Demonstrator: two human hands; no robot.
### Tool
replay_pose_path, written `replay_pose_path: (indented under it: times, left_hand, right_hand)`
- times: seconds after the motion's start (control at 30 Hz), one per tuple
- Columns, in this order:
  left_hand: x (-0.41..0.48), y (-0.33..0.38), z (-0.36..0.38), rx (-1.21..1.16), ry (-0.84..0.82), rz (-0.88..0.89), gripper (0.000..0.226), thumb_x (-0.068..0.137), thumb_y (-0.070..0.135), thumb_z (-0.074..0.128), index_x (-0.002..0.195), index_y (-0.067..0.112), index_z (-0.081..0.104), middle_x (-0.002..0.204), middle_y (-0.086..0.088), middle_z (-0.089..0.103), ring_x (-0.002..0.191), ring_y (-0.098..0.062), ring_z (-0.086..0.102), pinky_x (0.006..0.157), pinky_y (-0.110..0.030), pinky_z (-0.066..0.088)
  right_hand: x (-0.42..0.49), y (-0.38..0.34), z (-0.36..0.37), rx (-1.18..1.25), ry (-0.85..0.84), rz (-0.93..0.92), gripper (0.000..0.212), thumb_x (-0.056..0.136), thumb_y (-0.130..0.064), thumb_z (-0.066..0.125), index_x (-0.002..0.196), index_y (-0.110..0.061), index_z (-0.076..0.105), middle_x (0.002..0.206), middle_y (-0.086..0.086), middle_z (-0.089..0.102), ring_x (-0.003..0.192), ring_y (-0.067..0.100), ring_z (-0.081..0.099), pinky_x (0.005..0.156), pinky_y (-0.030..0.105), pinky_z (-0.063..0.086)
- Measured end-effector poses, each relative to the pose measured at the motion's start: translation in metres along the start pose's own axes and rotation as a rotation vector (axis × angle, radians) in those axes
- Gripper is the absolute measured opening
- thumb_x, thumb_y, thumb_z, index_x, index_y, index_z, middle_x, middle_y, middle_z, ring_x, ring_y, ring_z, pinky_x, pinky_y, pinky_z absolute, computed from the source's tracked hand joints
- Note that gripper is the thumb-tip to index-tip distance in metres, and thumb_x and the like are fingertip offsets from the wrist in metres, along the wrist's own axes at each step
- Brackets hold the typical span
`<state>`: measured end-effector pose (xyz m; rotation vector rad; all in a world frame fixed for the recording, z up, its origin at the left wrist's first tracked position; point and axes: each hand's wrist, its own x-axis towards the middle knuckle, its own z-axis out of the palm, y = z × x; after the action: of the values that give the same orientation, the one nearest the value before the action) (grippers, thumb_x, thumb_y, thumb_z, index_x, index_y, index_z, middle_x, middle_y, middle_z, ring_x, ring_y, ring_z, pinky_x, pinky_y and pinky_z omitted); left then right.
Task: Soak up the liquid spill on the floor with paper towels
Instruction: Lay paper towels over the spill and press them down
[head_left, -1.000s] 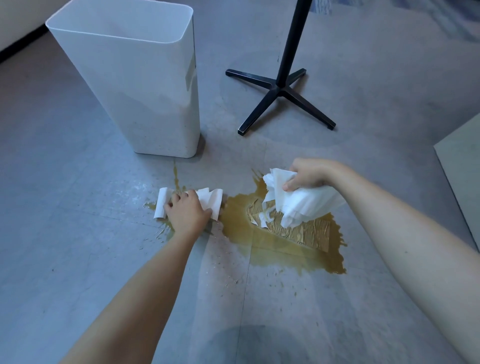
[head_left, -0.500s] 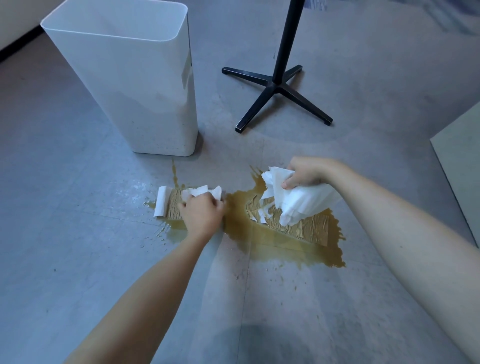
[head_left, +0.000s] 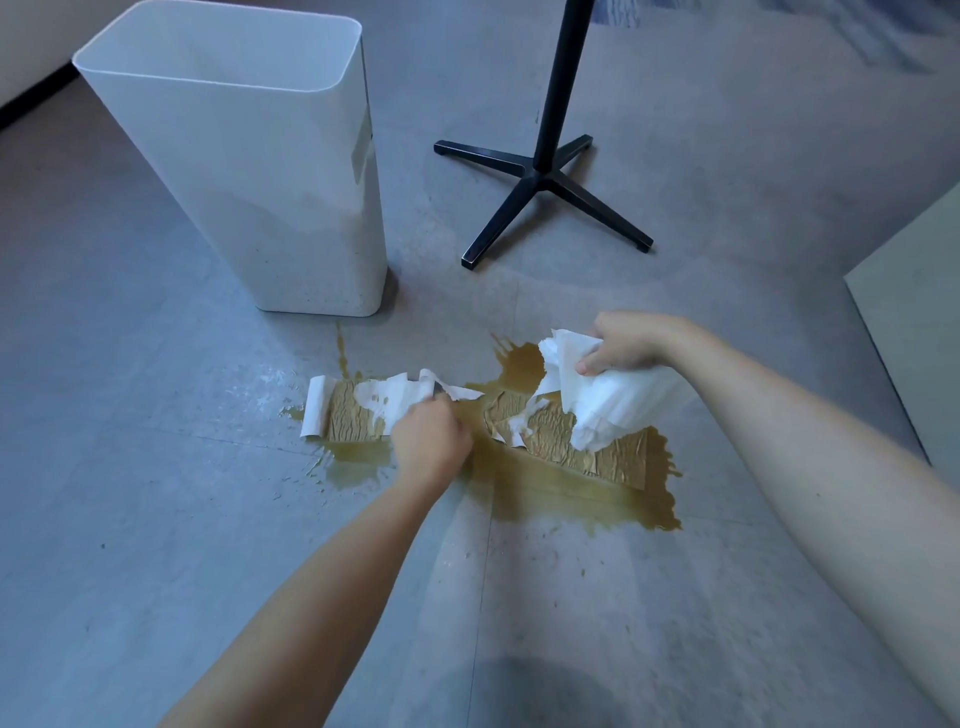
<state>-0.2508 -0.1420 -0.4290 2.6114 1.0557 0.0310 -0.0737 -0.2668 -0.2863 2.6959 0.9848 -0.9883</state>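
Head view: brown liquid spill (head_left: 563, 499) spreads over the grey floor (head_left: 156, 519) in a wide puddle in the middle of the picture, with a thinner tongue running out to the left and small splashes around it.

The left hand (head_left: 431, 441) is down at the puddle's left part, knuckles up, fingers curled at the right end of a flat towel strip (head_left: 358, 410). The back of the hand hides the fingertips, so it seems to grip the strip rather than press it. That strip lies on the floor, soaked brown along its middle and lower part, white at its curled left end and along its top.

The right hand (head_left: 623, 345) is raised over the puddle's far side, fingers and thumb closed around a bunched towel (head_left: 613, 405), mostly white, which hangs down and touches a soaked sheet (head_left: 602, 460) lying flat and brown in the liquid.

Beyond the spill a white bin (head_left: 260, 182) stands upright at the left, close to the tongue's far tip. A black stand base (head_left: 540, 182) with four legs is to its right, apart from the liquid. A pale panel (head_left: 914, 338) shows at the right edge
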Motion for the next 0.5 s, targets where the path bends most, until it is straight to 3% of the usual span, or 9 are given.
replay_pose_path:
  times: [0.1,0.23,0.3,0.43,0.5]
  left_hand:
    - [0.010,-0.016,0.004,-0.027,0.106,-0.022,0.027,0.087,0.018,0.050,0.113,0.009,0.049,0.114,-0.008,0.052,0.105,-0.028,0.049,0.075,-0.035,0.035]
    - [0.024,-0.032,0.007,-0.100,-0.028,-0.042,0.069,0.088,0.024,0.050,0.146,0.007,0.018,0.142,-0.008,0.039,0.138,-0.026,0.028,0.106,-0.043,0.027]
    - [0.029,-0.035,0.007,-0.117,-0.107,-0.013,0.071,0.087,0.022,0.050,0.148,0.008,0.016,0.143,-0.009,0.039,0.141,-0.024,0.024,0.113,-0.047,0.019]
    - [0.026,-0.028,0.004,-0.108,-0.162,0.119,0.060,0.080,0.012,0.049,0.137,0.015,0.029,0.125,-0.003,0.051,0.132,-0.019,0.037,0.116,-0.050,0.009]
    - [0.024,-0.023,0.004,-0.094,-0.180,0.156,0.061,0.081,0.011,0.047,0.139,0.014,0.028,0.131,-0.003,0.051,0.133,-0.017,0.035,0.116,-0.049,0.004]
  right_hand:
    - [0.000,0.004,0.001,0.005,0.004,0.007,0.032,0.089,-0.031,0.063,0.068,-0.013,0.048,0.070,0.002,0.052,0.061,0.019,0.050,0.053,0.028,0.034]
    - [0.001,0.005,0.003,-0.014,0.007,0.006,0.035,0.089,-0.031,0.062,0.064,-0.013,0.045,0.065,0.001,0.049,0.057,0.017,0.046,0.052,0.028,0.031]
    - [0.002,0.004,0.004,-0.019,0.006,0.005,0.035,0.089,-0.031,0.062,0.063,-0.013,0.045,0.065,0.001,0.049,0.056,0.016,0.046,0.051,0.028,0.031]
    - [0.003,0.004,0.006,-0.022,-0.001,0.000,0.034,0.089,-0.031,0.062,0.064,-0.013,0.048,0.066,0.001,0.051,0.057,0.017,0.048,0.051,0.027,0.032]
    - [0.003,0.004,0.006,-0.020,-0.002,-0.001,0.033,0.089,-0.030,0.062,0.064,-0.013,0.048,0.066,0.002,0.051,0.057,0.017,0.048,0.052,0.027,0.032]
